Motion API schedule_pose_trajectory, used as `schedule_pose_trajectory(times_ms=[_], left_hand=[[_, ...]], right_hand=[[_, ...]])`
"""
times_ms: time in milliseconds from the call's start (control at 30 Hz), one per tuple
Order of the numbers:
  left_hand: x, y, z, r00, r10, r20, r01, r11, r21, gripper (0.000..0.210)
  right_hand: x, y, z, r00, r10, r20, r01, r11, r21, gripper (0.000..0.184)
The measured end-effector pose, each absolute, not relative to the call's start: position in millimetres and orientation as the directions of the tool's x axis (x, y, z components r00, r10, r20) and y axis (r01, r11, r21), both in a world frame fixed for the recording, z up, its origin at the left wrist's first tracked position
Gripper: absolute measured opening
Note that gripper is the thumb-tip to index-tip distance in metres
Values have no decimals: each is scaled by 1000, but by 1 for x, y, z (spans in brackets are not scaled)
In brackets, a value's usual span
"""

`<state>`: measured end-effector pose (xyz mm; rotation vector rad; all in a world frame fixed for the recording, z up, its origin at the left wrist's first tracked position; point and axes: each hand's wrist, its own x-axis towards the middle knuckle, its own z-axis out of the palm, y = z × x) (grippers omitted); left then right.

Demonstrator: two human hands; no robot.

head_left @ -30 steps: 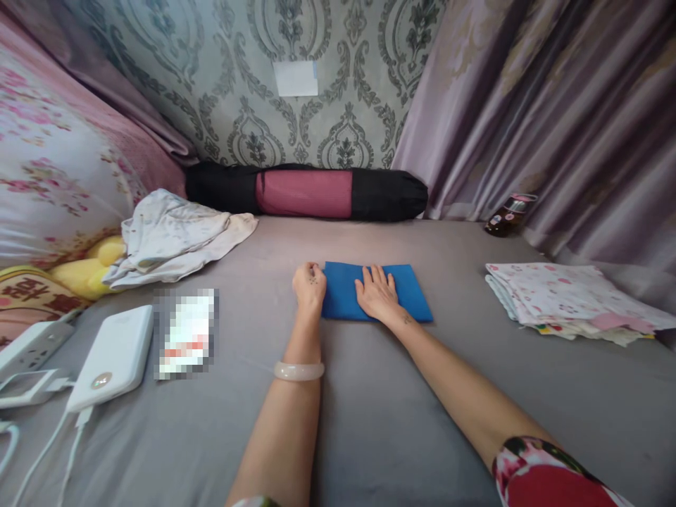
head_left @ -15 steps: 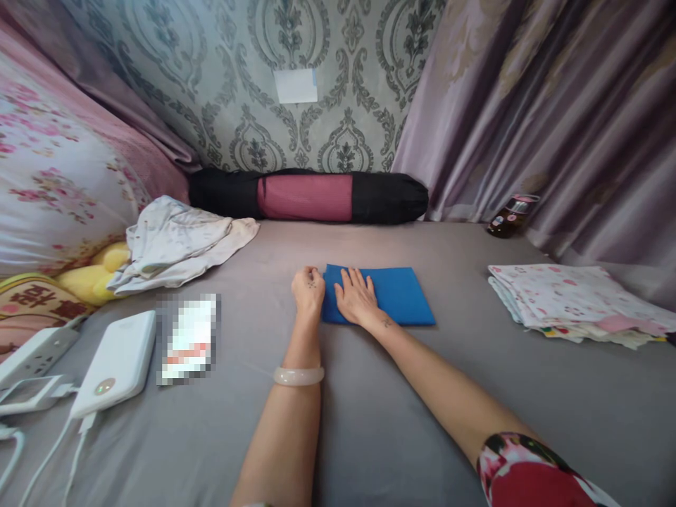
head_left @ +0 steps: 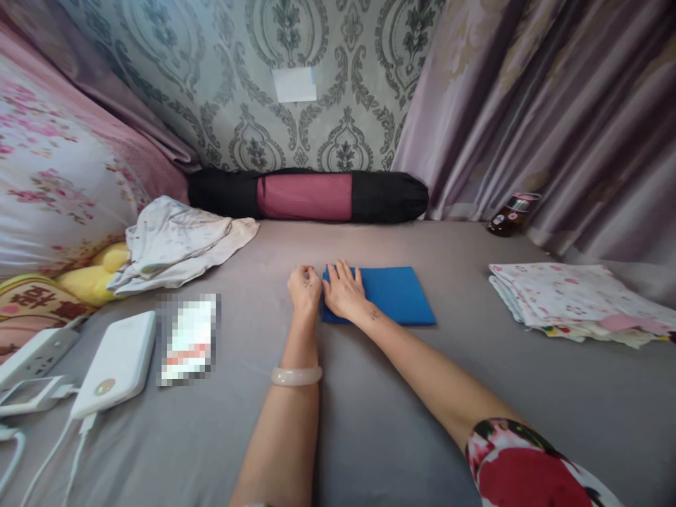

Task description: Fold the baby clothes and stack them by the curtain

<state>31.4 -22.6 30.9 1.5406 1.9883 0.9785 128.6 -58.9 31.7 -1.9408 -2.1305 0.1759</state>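
Note:
A flat blue rectangle (head_left: 398, 296), which looks like folded cloth, lies on the grey sheet in front of me. My right hand (head_left: 344, 290) rests flat on its left part, palm down with fingers stretched out. Just beyond its left edge, my left hand (head_left: 305, 287) is closed in a fist on the sheet. Its curled fingers hide whatever they hold, if anything. A pale bangle (head_left: 296, 377) circles my left forearm.
On the left lie a white power bank (head_left: 117, 362) with cables, a power strip (head_left: 36, 355), a blurred-out packet (head_left: 190, 341) and a crumpled pale cloth (head_left: 179, 243). A long black-and-maroon bag (head_left: 306, 197) lies by the wall. Folded printed cloths (head_left: 570, 296) and a bottle (head_left: 510, 217) are right.
My right hand has slid left across the blue cloth to its left edge, near my fist. My left hand has shifted very slightly left. The blue cloth lies where it was.

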Motion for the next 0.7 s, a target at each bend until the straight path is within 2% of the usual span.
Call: schedule_pose_trajectory(times_ms=[133,500,700], left_hand=[[31,-22,31,-287,954,88,664,132,736,33],[33,-23,31,-260,962,86,668,115,735,33],[46,-28,27,-144,972,186,759,-12,651,33]], right_hand=[[120,-58,28,-120,992,45,956,127,-266,58],[121,-56,24,-131,991,29,951,134,-280,57],[152,-62,27,-66,986,153,959,105,-264,56]])
